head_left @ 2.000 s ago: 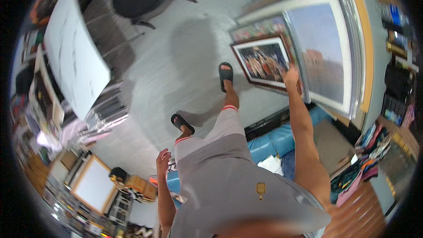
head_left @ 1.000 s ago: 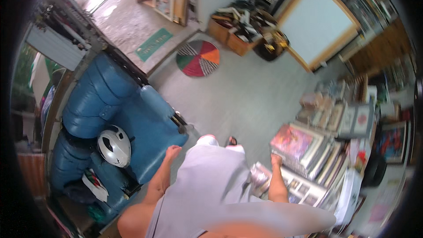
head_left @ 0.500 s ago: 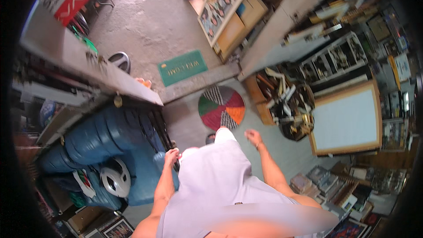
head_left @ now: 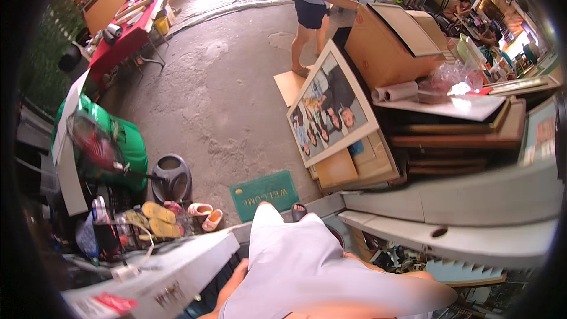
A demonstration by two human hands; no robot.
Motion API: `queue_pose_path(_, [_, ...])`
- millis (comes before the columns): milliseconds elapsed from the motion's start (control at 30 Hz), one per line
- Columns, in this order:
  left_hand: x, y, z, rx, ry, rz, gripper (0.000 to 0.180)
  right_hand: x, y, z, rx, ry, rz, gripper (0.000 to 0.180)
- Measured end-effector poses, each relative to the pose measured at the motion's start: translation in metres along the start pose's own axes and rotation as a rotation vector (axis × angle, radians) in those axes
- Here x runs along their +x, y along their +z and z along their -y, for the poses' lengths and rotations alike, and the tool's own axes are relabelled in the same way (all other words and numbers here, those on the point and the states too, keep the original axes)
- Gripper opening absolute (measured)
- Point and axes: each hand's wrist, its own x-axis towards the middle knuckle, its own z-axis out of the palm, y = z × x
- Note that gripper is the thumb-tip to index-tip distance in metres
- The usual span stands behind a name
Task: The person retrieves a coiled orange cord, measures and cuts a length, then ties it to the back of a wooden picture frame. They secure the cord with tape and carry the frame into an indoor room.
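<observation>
My left hand (head_left: pixel 239 273) hangs low beside my grey shirt (head_left: pixel 289 260), next to the white door panel (head_left: pixel 177 272). Its fingers do not show clearly. Of my right arm only a strip of skin (head_left: pixel 361 261) appears past the shirt, and that hand is hidden. In front of my white shorts (head_left: pixel 267 224) lies a green doormat (head_left: pixel 245 201). One foot in a black sandal (head_left: pixel 299 211) is at the mat's near edge. A large framed group photo (head_left: pixel 331 106) leans ahead on the right.
Another person (head_left: pixel 310 0) stands beyond the photo, one hand at a tall cardboard box (head_left: pixel 378 41). Stacked frames (head_left: pixel 455 136) fill the right. On the left are yellow slippers (head_left: pixel 162 221), a fan (head_left: pixel 94 142), a round grey base (head_left: pixel 172 178) and a red-covered table (head_left: pixel 127 35).
I have moved forward from the room to the doorway; the round patchwork rug has left view. My hands have dropped back beside my body, and the other person shows more fully.
</observation>
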Motion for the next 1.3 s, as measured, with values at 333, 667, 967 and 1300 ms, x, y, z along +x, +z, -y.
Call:
queue_pose_path(333, [0.182,-0.117,-0.37,0.06,0.071,-0.09,0.022,0.226,-0.088,0.487,0.29,-0.42,-0.266,0.043])
queue_pose_path(667, [0.311,-0.175,-0.912,0.265,0.48,-0.017,0.026,0.313,0.012,0.61,0.23,0.056,0.198,0.038])
queue_pose_path(967, [0.393,-0.132,-1.182,0.746,0.352,0.108,0.03,0.377,0.015,0.74,0.815,0.345,0.368,0.033])
queue_pose_path(1300, [0.513,0.049,-1.503,1.419,0.505,0.31,0.034,0.415,-0.127,0.911,1.635,0.498,-0.748,0.027])
